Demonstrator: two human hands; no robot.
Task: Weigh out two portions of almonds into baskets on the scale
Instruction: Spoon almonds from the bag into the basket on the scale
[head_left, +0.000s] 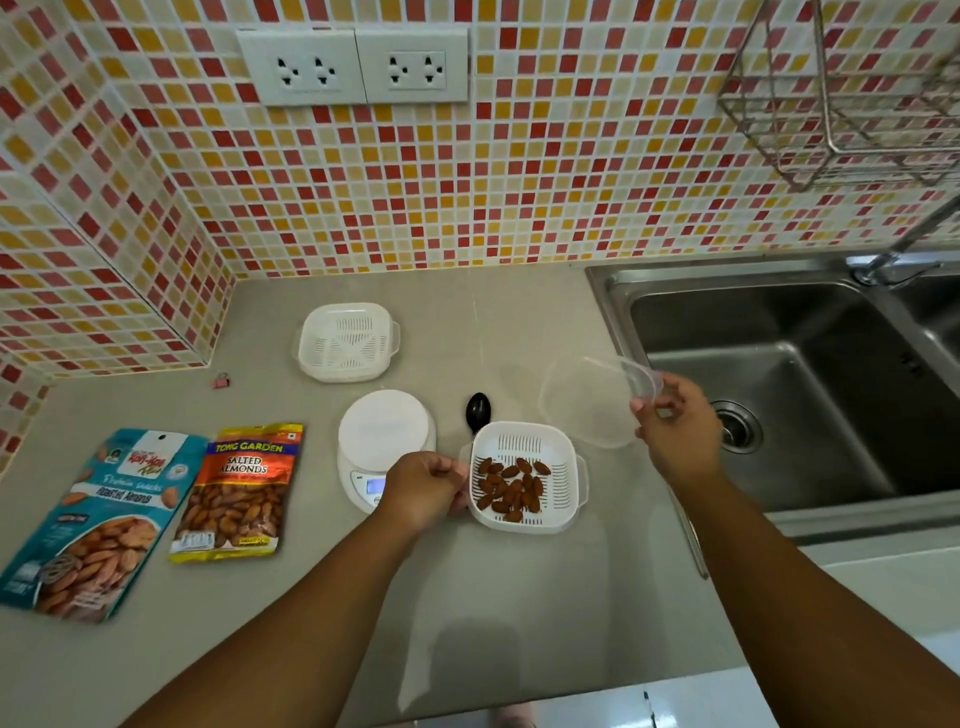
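Leftmost, two glossy almond bags (156, 514) lie flat on the smooth grey surface (509, 613) beside the round white scale (385, 444). Next, the left hand (423, 491) pinches the slotted square plastic basket (527, 478) of brown almonds (511, 488) by its rim, while the right hand (678, 423) grips a clear lid (597, 402) raised above the surface.

Orange almond bag (238, 493), just left of the kitchen scale (383, 447): "TONG GARDEN", "SALTED ALMONDS". Teal almond bag (91, 525), further left of the scale: "Roasted Almonds" legible; brand logo blurred. Scale display lit, digits unreadable.
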